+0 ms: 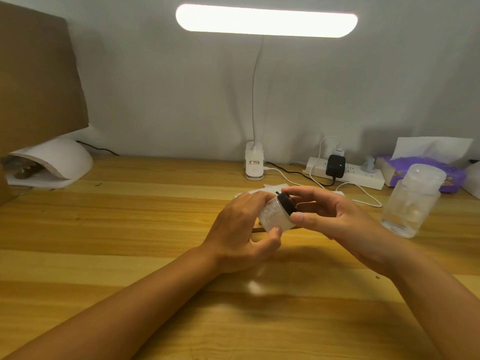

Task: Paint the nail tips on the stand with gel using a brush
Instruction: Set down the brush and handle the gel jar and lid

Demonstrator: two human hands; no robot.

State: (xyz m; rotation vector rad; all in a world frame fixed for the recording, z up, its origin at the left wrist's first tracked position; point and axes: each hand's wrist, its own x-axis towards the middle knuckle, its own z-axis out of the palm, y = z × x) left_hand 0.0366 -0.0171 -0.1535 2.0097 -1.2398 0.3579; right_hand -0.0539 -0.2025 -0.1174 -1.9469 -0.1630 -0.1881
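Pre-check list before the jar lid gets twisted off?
1. Left hand holds the gel jar body: ok.
2. Right hand fingers pinch the black lid: ok.
3. Jar upright: not ok, tilted on its side.
4. Lid already loosened: cannot tell.
5. Brush and nail-tip stand within sight: cannot tell, hidden behind the hands if there.
6. Clear bottle apart from the right arm: ok.

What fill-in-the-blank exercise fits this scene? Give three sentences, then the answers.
1. The left hand grips the jar, whose lid is coloured ____.
2. The right hand pinches the jar's ____.
3. The lamp above the table is switched ____.

Answers: black; lid; on
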